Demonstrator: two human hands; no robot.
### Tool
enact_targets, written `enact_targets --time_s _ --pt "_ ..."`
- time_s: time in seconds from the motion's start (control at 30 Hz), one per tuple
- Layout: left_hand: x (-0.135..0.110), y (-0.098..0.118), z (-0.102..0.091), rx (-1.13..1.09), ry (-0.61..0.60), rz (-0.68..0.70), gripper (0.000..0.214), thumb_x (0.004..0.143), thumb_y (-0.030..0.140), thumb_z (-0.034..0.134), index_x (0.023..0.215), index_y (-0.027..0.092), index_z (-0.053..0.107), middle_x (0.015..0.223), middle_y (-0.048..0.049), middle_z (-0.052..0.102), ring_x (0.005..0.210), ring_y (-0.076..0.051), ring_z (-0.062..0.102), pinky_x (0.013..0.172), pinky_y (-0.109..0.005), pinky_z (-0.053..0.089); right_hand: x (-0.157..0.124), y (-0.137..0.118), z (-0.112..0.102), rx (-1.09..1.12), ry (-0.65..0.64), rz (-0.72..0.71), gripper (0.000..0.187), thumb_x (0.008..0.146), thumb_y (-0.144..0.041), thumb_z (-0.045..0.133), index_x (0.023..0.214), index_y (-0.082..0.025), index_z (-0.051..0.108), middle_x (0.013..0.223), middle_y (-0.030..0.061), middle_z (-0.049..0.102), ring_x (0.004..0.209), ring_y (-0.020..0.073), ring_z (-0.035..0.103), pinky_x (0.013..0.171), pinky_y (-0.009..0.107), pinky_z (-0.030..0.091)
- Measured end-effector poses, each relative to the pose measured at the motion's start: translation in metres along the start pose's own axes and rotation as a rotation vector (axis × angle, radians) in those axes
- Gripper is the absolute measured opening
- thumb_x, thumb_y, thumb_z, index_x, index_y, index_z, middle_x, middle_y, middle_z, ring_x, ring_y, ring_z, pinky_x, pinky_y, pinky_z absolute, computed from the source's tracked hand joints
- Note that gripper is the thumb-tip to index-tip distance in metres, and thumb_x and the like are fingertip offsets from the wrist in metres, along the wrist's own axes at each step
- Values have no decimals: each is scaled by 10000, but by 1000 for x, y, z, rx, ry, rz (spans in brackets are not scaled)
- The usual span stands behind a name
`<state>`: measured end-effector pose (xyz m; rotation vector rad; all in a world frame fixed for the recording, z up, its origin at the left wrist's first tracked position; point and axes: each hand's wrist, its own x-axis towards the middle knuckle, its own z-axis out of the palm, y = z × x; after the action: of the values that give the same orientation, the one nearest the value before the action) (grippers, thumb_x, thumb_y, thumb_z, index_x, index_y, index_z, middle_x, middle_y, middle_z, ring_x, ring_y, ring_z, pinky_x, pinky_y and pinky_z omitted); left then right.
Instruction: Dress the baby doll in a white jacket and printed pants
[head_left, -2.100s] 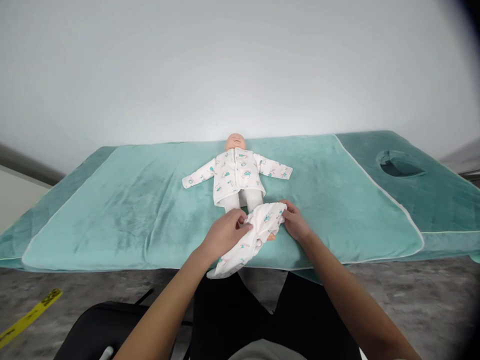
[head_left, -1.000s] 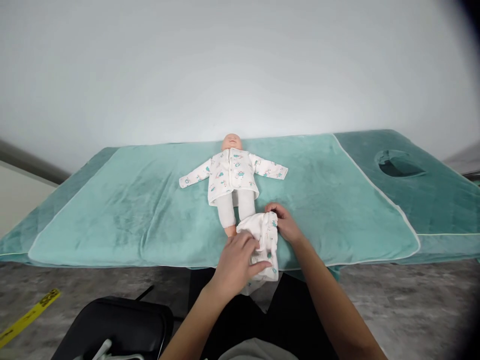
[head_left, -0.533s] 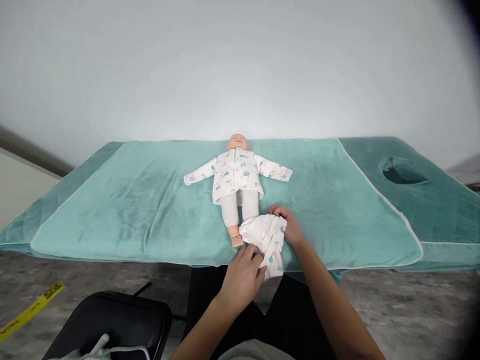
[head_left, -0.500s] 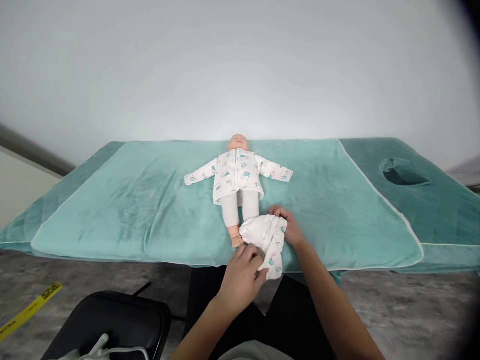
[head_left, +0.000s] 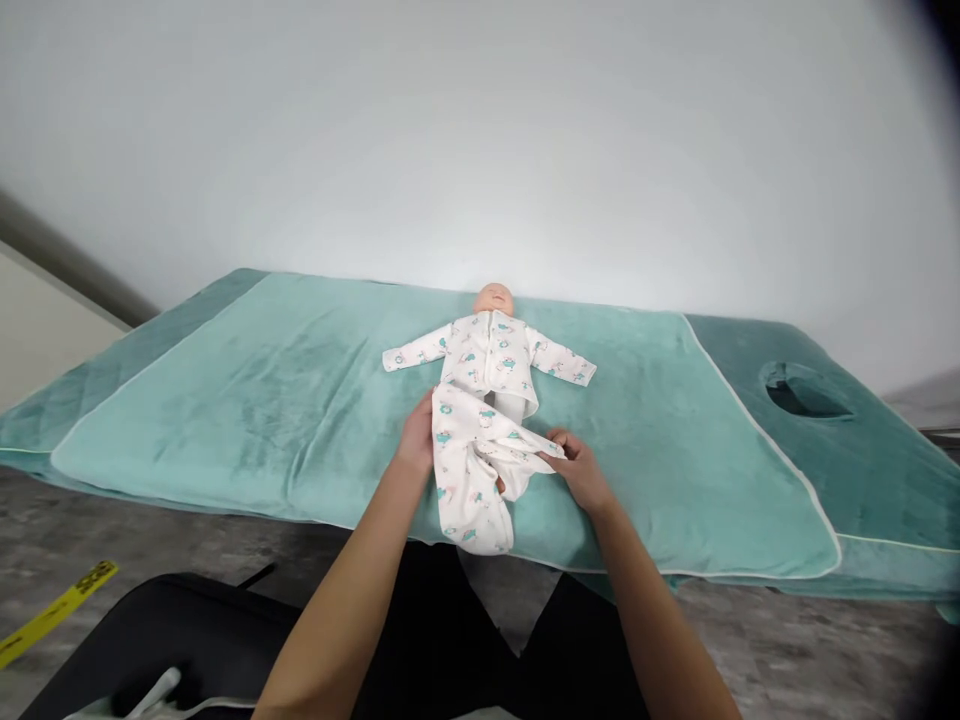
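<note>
The left hand (head_left: 417,442) curls its fingers (head_left: 426,408) round the left edge of the printed baby trousers (head_left: 465,485), at the waist. The right hand (head_left: 581,472) pinches the opposite edge of the waist between thumb and fingertips (head_left: 559,447). The trousers stretch between the two sets of fingers and trail back from them toward the person, over the near edge of the teal blanket (head_left: 262,400). Just beyond the fingers lies the baby doll (head_left: 491,345) on its back, its legs under the waist opening. The massage table (head_left: 892,440) extends well right of the right fingers.
</note>
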<state>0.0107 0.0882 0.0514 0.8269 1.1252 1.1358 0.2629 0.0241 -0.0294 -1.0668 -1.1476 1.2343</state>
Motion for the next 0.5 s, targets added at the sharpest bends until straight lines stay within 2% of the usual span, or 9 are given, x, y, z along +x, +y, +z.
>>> enact_targets --time_s 0.13,0.23,0.37,0.5 --pt "-32 -11 -12 -67 -174 -165 314 662 379 823 858 164 705 759 -56 688 634 -180 599 563 -293 450 0 14 -8 134 -26 7 288 712 -307 804 717 -220 529 721 -38 509 675 138 420 642 269 335" --pt "-64 -28 -27 -145 -250 -292 327 659 336 852 889 143 722 809 -67 718 657 -169 626 586 -265 453 -2 19 -13 138 -88 26 276 693 -306 812 703 -222 549 662 -43 505 632 138 410 620 275 319" --pt "-102 -54 -40 -220 -179 -329 351 724 363 827 1001 170 730 976 -89 745 807 -212 679 697 -293 505 -9 10 -11 50 -217 87 290 691 -375 816 689 -220 571 670 -23 535 646 153 443 624 289 335" --pt "-120 -73 -42 -182 -44 -254 319 785 450 779 945 183 710 902 -56 724 759 -177 643 679 -273 486 -22 -10 4 -81 -261 85 277 702 -325 786 674 -215 533 739 -12 541 701 158 451 643 285 344"
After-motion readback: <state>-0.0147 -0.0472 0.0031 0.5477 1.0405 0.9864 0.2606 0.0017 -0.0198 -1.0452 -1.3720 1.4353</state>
